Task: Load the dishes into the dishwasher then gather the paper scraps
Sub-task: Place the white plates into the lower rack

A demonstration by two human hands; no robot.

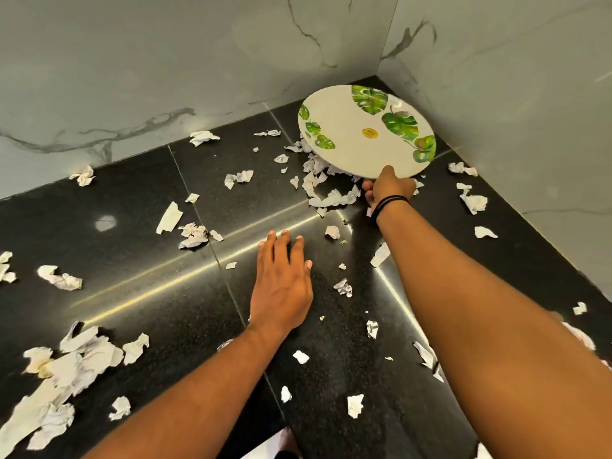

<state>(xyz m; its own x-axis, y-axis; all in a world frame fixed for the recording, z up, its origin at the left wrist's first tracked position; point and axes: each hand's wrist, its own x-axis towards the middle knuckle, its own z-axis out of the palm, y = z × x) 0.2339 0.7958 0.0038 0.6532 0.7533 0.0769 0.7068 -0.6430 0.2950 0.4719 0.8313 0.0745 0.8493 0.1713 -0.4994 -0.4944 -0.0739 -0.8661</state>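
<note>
Here, the right hand (389,188) reaches toward two o'clock and grips the near rim of a plate (357,130), fingers curled under the edge and thumb on top; dark bands circle its wrist. The plate is white with green leaf prints and a small yellow sticker, tilted with its far side raised, and it sits in the corner where two pale marbled walls (165,61) meet. The left hand (281,283) is spread flat at the centre, fingers straight and slightly apart, pointing to twelve o'clock, holding nothing; whether the palm touches the counter cannot be told. Both hands are over a glossy black counter (149,260). Torn and crumpled paper scraps (331,193) lie bunched under and just beside the plate's near edge, close to the right hand's fingers. More scraps are scattered all round, with the largest heap (66,366) at eight o'clock. One plate and two hands show; the scraps are too many to count exactly, several dozen.
</note>
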